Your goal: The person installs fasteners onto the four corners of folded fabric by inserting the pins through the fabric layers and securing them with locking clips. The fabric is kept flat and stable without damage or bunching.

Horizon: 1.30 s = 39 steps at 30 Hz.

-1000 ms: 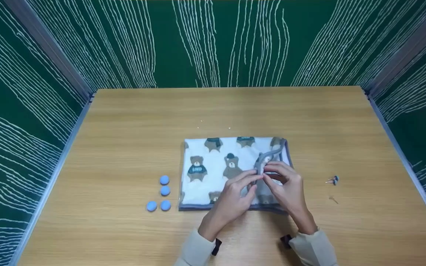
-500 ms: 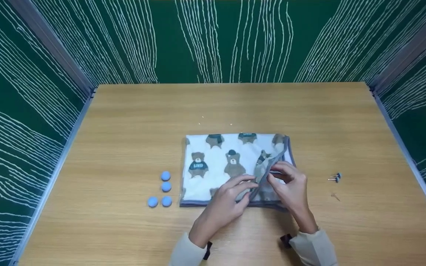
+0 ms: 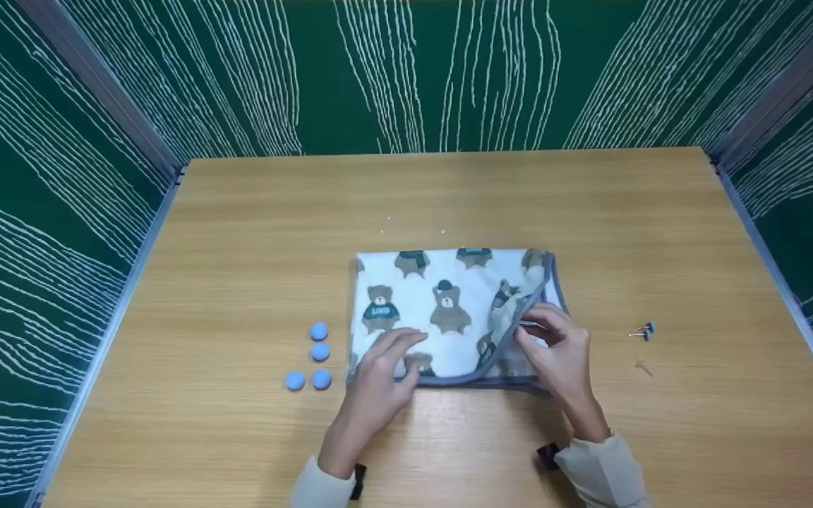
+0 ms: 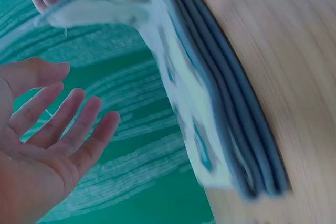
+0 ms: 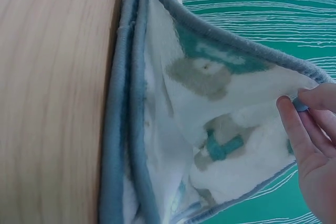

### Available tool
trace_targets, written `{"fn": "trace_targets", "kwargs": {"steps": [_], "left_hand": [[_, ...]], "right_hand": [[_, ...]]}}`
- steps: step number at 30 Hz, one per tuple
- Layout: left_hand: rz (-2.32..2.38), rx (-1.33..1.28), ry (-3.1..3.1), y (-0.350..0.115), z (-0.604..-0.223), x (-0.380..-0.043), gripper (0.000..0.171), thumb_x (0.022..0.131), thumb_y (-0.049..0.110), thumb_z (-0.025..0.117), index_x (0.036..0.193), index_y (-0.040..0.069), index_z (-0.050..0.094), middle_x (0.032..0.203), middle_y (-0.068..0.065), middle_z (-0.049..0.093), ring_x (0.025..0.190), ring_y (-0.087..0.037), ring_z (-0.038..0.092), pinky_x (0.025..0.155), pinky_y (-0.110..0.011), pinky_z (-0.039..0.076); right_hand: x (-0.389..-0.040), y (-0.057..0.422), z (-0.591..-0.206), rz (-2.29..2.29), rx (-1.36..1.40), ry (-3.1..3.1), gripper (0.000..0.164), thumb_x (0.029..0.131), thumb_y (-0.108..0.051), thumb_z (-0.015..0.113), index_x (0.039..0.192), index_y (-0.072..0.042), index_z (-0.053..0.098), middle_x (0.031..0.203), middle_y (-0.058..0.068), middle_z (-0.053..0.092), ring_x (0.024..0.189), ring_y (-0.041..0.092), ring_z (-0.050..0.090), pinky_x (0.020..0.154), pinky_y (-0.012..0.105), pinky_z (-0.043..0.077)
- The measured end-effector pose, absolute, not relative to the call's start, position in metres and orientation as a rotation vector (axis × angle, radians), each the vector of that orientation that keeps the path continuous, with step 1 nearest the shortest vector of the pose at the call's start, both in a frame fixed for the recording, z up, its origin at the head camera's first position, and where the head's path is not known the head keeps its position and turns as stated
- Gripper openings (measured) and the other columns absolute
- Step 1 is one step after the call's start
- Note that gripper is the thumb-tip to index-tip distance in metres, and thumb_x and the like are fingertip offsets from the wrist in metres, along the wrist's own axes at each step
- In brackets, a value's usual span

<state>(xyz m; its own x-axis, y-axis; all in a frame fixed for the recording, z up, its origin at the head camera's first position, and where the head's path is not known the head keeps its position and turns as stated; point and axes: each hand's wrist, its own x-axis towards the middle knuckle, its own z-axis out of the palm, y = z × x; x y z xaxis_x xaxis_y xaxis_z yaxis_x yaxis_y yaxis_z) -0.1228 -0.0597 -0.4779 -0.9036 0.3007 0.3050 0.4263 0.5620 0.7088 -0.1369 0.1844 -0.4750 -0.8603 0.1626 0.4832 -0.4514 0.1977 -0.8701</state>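
A folded white blanket (image 3: 413,286) with brown bears and grey-blue trim lies on the table. My right hand (image 3: 562,353) pinches the edge of its top layer, which is lifted near the right end. In the right wrist view, a small blue bit (image 5: 300,104) shows between the thumb and fingers; I cannot tell whether it is trim or a separate piece. Over the blanket's left front part is my left hand (image 3: 378,384), its fingers spread and relaxed. The left wrist view shows that hand (image 4: 50,145) holding nothing, beside the stacked folds.
Several round blue pieces (image 3: 320,351) lie left of the blanket on the wooden table (image 3: 258,212). To the right are small blue-headed pins (image 3: 643,331) and a pale pin-like piece (image 3: 644,368). Tiny white specks (image 3: 388,218) dot the table behind. Green walls enclose three sides.
My left hand has let go of the blanket's edge and moved left. The lifted flap has dropped at its front part, while my right hand stays pinching its edge.
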Motion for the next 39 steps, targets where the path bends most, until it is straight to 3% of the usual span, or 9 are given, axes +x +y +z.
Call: {"fn": "trace_targets", "kwargs": {"steps": [12,17,23,27,39], "left_hand": [[-1.065,-0.236,-2.686,-0.123,-0.496,-0.120,0.033,0.077,-0.003,0.073,0.108,0.005,0.068,0.107,-0.006,0.063,0.107,-0.025,0.058,0.090,-0.033,0.050],[-1.024,-0.162,-2.742,-0.137,-0.499,-0.119,0.032,0.074,-0.002,0.076,0.105,0.005,0.069,0.108,-0.007,0.061,0.109,-0.028,0.056,0.088,-0.037,0.051],[-0.940,-0.156,-2.801,-0.147,-0.506,-0.118,0.033,0.072,-0.006,0.076,0.103,0.004,0.069,0.104,-0.009,0.060,0.097,-0.025,0.057,0.078,-0.036,0.054],[-0.874,-0.149,-2.848,-0.150,-0.511,-0.119,0.033,0.071,-0.008,0.075,0.102,0.003,0.069,0.103,-0.010,0.059,0.099,-0.027,0.057,0.079,-0.038,0.054],[-0.867,-0.056,-2.947,-0.155,-0.521,-0.119,0.023,0.073,-0.009,0.073,0.095,-0.001,0.069,0.102,-0.014,0.059,0.101,-0.034,0.058,0.084,-0.043,0.053]], "right_hand": [[-0.134,0.185,-0.475,1.681,0.247,-2.033,0.018,0.070,0.027,0.059,0.084,0.016,0.064,0.085,0.025,0.062,0.080,0.010,0.063,0.071,0.024,0.055],[-0.134,0.184,-0.473,1.679,0.263,-2.034,0.019,0.070,0.027,0.058,0.085,0.016,0.064,0.086,0.025,0.063,0.080,0.010,0.063,0.072,0.024,0.055],[-0.138,0.188,-0.485,1.698,0.286,-2.006,0.021,0.070,0.027,0.059,0.086,0.014,0.065,0.087,0.025,0.063,0.081,0.011,0.063,0.073,0.022,0.055],[-0.142,0.193,-0.498,1.716,0.293,-1.993,0.022,0.071,0.027,0.060,0.086,0.012,0.066,0.087,0.024,0.063,0.082,0.011,0.063,0.072,0.023,0.055],[-0.132,0.184,-0.472,1.659,0.298,-2.021,0.020,0.070,0.027,0.059,0.086,0.016,0.065,0.085,0.026,0.063,0.080,0.012,0.064,0.072,0.023,0.055]]}}
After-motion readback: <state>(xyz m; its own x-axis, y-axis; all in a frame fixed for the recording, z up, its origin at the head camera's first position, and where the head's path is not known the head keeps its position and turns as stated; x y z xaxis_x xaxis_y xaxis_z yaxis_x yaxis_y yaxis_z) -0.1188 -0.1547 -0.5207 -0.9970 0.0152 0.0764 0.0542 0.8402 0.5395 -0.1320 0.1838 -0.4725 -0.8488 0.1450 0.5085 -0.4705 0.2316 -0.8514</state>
